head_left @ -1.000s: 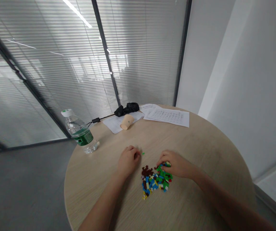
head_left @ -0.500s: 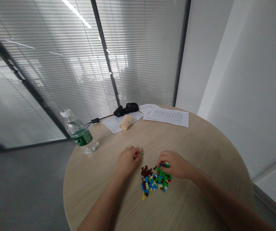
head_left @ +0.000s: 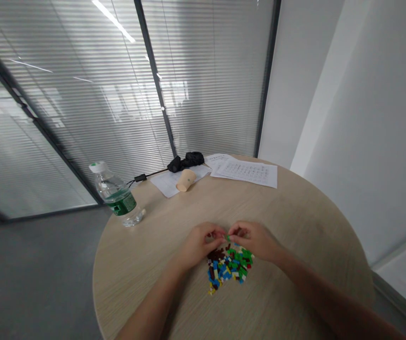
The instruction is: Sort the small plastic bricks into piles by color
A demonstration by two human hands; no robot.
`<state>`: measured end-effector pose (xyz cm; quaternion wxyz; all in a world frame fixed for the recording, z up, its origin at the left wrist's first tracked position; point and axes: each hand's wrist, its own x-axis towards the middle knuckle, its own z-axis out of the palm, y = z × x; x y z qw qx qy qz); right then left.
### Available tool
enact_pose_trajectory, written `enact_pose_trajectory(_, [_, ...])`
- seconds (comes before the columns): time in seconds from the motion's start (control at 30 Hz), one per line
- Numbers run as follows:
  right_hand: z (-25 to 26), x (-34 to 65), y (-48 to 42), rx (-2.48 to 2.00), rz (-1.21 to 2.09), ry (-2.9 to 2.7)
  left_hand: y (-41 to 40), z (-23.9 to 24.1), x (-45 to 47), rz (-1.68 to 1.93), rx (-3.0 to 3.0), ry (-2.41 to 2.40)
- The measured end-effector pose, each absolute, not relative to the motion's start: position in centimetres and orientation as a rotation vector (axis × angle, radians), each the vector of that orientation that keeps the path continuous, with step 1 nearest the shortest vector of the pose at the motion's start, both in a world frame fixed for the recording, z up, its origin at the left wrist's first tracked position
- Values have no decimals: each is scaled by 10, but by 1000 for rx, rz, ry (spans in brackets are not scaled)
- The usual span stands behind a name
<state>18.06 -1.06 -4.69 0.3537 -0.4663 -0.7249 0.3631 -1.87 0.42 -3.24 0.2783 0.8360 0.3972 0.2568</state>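
Above the far edge of a pile of small building bricks [head_left: 236,260], my two hands meet at their fingertips. Between them shows a small green building brick [head_left: 228,238]. My left hand [head_left: 203,243] pinches this brick from the left side. My right hand [head_left: 254,240] is closed too, thumb and index finger at the same brick; whether a second piece sits in its pinch is hidden. Brown bricks [head_left: 215,255] lie at the pile's far left, green ones at its right, and blue, yellow and white ones nearer to me.
A round wooden table [head_left: 288,212] bears everything. At its left edge stands a water bottle [head_left: 120,200] with a green label. Towards the back are a paper cup [head_left: 186,180], a black folded umbrella [head_left: 189,161] and printed sheets [head_left: 247,171]. Blinds and a white wall stand behind.
My left hand has moved right with the green brick, up to my right hand. My right hand has lifted slightly off the pile's far right and shows its fingertips pinched.
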Motion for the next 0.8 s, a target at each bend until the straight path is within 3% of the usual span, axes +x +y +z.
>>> enact_pose_trajectory(0.3, [-61, 173, -7, -1106, 1132, -1635, 2, -36, -12, 791, 2255, 1057])
enact_pose_trajectory(0.57, [-53, 176, -6, -1266, 980, -1605, 21, -46, -24, 944, 2432, 1368])
enact_pose_trajectory(0.8, [-55, 177, -5, -1311, 952, -1618, 31, -57, -26, 860, 2485, 1556])
